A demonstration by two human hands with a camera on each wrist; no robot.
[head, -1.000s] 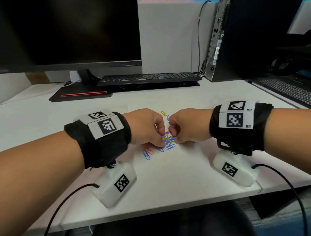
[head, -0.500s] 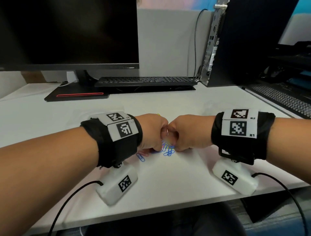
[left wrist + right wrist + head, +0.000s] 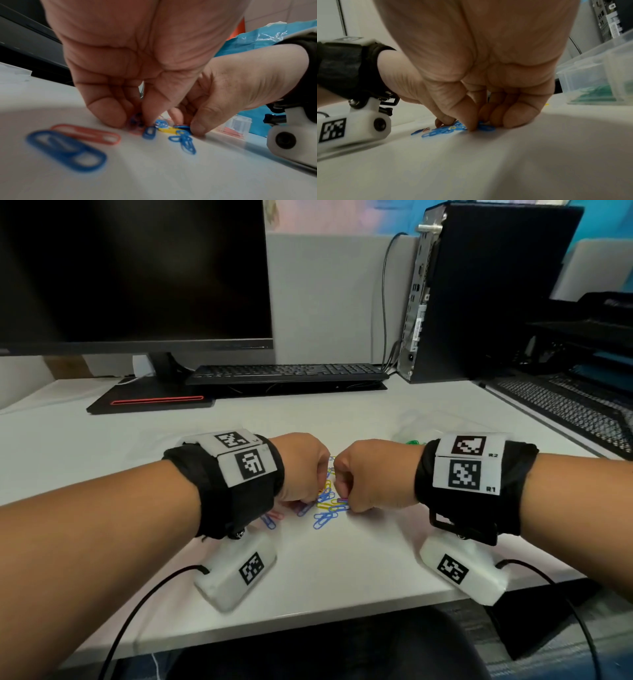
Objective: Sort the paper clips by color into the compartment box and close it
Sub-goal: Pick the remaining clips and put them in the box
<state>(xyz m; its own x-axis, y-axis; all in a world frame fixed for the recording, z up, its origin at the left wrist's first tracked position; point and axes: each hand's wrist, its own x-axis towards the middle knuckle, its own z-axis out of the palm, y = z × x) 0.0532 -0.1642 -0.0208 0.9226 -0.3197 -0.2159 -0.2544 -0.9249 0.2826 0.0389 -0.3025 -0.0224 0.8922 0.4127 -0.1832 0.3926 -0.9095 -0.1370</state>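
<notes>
A small heap of blue, yellow, red and purple paper clips (image 3: 327, 503) lies on the white desk (image 3: 342, 570) between my two hands. My left hand (image 3: 313, 491) curls down over the heap's left side, thumb and forefinger pinching a purple clip (image 3: 135, 121). My right hand (image 3: 344, 498) curls over the right side, its thumb and fingertips pinching blue clips (image 3: 485, 127). A loose blue clip (image 3: 65, 148) and a red clip (image 3: 85, 134) lie apart on the left. The clear compartment box (image 3: 599, 75) stands open to the right, holding green clips (image 3: 597, 94).
A monitor (image 3: 133, 268) on a black stand, a keyboard (image 3: 287, 371) and a computer tower (image 3: 479, 292) line the back of the desk. A black mesh tray (image 3: 565, 405) sits far right. Cables hang from the wrist cameras over the desk's front edge.
My knuckles touched half a second ago; now a narrow gap shows between the hands. Both stay on the heap, and more clips show below them. The head camera has tilted up.
</notes>
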